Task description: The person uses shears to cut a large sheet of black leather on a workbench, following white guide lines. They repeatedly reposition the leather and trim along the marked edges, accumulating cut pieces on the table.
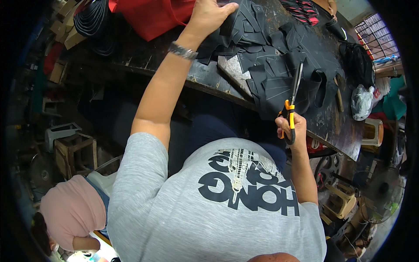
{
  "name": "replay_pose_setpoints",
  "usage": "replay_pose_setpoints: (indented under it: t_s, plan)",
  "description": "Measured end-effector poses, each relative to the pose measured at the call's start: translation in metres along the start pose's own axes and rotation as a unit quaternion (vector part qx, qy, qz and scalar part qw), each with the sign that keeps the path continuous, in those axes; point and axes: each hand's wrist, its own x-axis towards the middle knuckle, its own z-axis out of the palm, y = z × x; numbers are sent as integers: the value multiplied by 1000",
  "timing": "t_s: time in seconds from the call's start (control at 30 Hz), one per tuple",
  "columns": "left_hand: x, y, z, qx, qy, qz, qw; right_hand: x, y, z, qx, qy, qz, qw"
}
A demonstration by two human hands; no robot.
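Observation:
My right hand (297,131) is wrapped round the handles of a pair of scissors (291,114) with orange and black grips. Their long metal blades point away from me, over dark fabric pieces. At the top edge of the view my left hand (208,18) reaches across the table, beside a red fabric piece (150,17). Its thumb stretches over a black fabric piece (228,25), while the other fingers are cut off by the frame. Many cut black pieces (275,65), some with pale lines, lie heaped between my hands.
The dark worn table (338,124) has its near edge before my body. A black bundle (92,19) lies at far left, red-and-black pieces (301,11) at the back. A black bag (357,61) and clear plastic bag (362,102) are at right. Another person (74,212) sits behind me at left.

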Motion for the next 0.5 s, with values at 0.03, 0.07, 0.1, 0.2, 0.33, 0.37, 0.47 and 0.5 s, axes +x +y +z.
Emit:
replay_pose_setpoints:
  t_s: [0.03, 0.07, 0.1, 0.2, 0.33, 0.37, 0.47, 0.5]
  plan:
    - [6, -10, 4, 151, 48, 83, 984, 1, -2, -1, 6, 18, -7, 1000]
    - [8, -21, 9, 296, 96, 163, 936, 3, -3, -2, 12, 35, -13, 999]
    - [4, -33, 14, 320, 65, 176, 929, 5, -3, -3, 10, 47, -40, 998]
    - [-28, -65, 43, 435, 25, 126, 891, 10, -3, -11, 20, 80, -98, 992]
    - [-40, -79, 46, 428, 9, 82, 900, 30, 1, -29, -27, 166, -162, 972]
    - [-39, -78, 44, 410, 0, 76, 909, 37, 3, -32, -10, 174, -188, 967]
    - [-38, -69, 44, 413, 8, 71, 908, 64, 11, -33, 35, 212, -240, 947]
    - [-38, -67, 44, 409, 13, 71, 910, 72, 16, -30, 48, 230, -238, 942]
